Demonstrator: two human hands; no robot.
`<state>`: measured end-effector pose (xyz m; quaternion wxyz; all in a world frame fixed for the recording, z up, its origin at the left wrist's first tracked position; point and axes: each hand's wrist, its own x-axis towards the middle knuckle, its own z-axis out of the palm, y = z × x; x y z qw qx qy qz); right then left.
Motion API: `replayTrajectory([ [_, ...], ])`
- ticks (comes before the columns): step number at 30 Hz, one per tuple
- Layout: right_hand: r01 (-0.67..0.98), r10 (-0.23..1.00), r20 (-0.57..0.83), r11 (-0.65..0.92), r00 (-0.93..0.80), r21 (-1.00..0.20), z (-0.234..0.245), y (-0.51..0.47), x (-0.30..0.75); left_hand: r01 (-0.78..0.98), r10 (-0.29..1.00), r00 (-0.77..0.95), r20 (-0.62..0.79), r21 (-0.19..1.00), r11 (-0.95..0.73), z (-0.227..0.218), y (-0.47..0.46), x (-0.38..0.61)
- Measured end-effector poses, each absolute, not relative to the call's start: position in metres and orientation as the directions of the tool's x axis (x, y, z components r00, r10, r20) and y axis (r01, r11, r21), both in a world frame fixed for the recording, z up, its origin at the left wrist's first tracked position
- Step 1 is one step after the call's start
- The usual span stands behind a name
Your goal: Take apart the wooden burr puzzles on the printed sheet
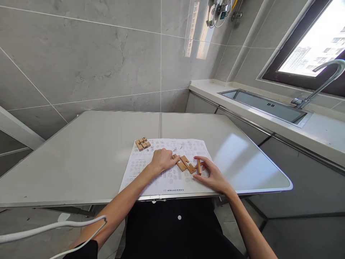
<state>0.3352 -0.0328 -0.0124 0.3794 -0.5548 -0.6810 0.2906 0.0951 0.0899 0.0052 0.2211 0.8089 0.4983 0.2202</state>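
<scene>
Over a printed sheet [151, 180], my left hand [162, 159] is closed with its fingers curled under. Its thumb tip lies at a small notched wooden puzzle piece [174, 157], and the fingers' grip is partly hidden. Beside it, a flat wooden piece [181, 166] and a longer notched wooden piece [188, 164] lie on the paper between my hands. My right hand [212, 175] pinches a narrow wooden puzzle piece [199, 167] by its two ends, thumb near me and fingers on the far side.
A cluster of wooden blocks [142, 143] sits at the sheet's upper left corner. The pale folding table [102, 154] has a seam down its middle. A counter with a sink [264, 104] and faucet [320, 84] stands to the right. A white cable [54, 226] crosses near my left arm.
</scene>
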Motion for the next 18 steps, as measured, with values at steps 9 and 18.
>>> replayTrajectory([
  [9,0.574,0.959,0.284,0.238,-0.010,-0.784,-0.023,-0.027,0.337,0.479,0.657,0.664,0.356,0.472,-0.740,0.006,0.071,0.107],
  [18,0.577,0.959,0.282,0.245,-0.026,-0.779,-0.027,-0.025,0.339,0.370,0.545,0.783,0.301,0.479,-0.796,-0.008,0.064,0.114],
])
